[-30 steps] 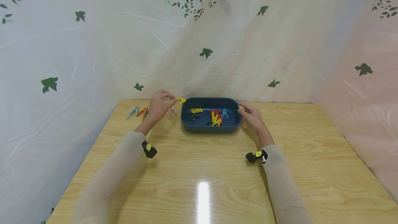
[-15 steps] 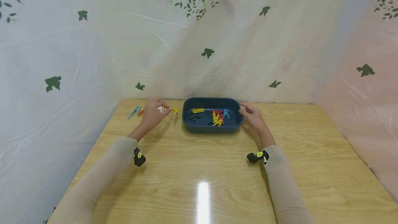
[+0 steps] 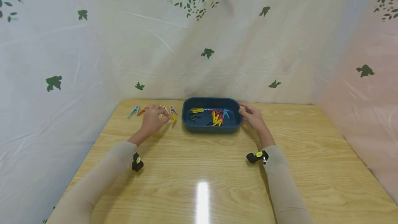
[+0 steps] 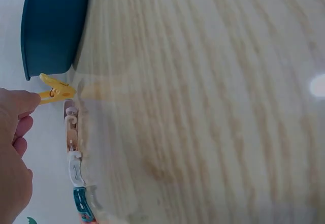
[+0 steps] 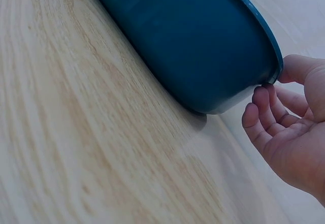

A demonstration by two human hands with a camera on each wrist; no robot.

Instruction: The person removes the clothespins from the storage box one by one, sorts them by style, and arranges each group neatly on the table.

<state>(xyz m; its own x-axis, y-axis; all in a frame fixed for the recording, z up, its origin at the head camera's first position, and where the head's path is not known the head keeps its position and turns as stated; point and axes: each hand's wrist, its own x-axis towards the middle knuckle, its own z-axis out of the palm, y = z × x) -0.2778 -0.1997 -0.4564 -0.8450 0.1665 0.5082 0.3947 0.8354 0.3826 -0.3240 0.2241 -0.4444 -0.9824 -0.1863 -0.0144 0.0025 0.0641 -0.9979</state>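
My left hand point(image 3: 152, 119) pinches a yellow clothespin point(image 3: 173, 118) between thumb and fingers, just above the table left of a dark blue plastic bin point(image 3: 212, 129). In the left wrist view the clothespin point(image 4: 62, 89) points away from the fingertips, close to the near end of a row of clothespins. My right hand point(image 3: 252, 117) holds the bin's right end; the right wrist view shows the thumb at the rim point(image 5: 274, 61) and curled fingers below it. Inside the bin lie yellow, red, blue and dark clothespins point(image 3: 215, 117).
Along the table's back left runs a row with a light blue clothespin point(image 3: 133, 111), an orange one point(image 3: 142, 110) and a pale purple one point(image 3: 173, 110); my left hand partly hides it. A patterned sheet point(image 3: 199, 72) hangs behind the wooden table point(image 3: 230, 168).
My left hand has carried the yellow clothespin from beside the bin's back left rim leftward and down, toward the near side of the row. The right hand stays at the bin.
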